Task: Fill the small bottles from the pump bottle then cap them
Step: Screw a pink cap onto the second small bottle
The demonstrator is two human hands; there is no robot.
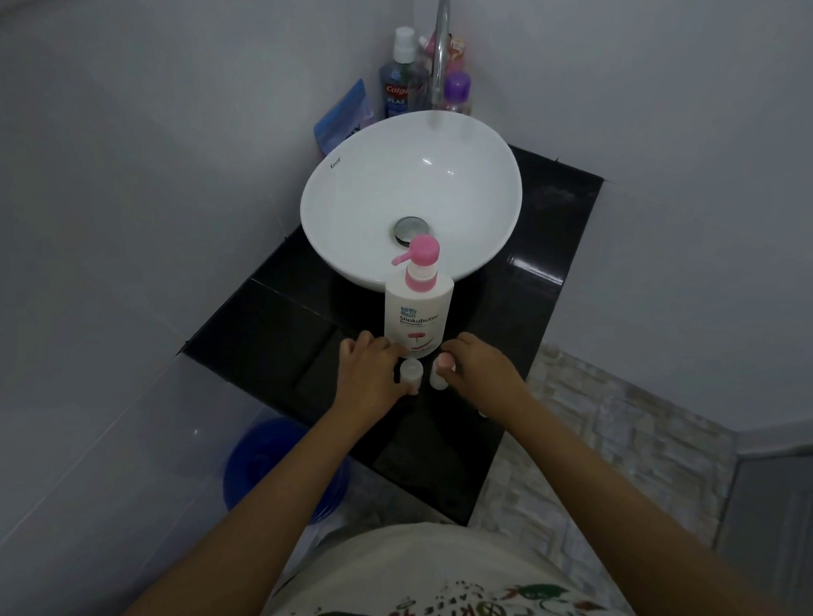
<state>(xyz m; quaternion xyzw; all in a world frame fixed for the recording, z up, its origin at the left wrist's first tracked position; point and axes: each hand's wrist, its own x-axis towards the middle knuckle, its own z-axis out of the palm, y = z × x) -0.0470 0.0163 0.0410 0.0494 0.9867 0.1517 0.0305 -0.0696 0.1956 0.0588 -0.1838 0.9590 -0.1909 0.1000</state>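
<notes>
**Both hands on the small bottles at the sink counter**

Two small white bottles stand side by side on the black counter (pixel 267 331), just in front of the pump bottle (pixel 418 314). The left hand (pixel 370 378) wraps the left small bottle (pixel 410 371); the right hand (pixel 483 369) grips the right small bottle (pixel 439 378) with fingertips at its top. Behind the pump bottle sits the white basin (pixel 368 194).

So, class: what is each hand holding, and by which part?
Left hand grips one small bottle by its side; right hand holds the other small bottle near its top.
</notes>
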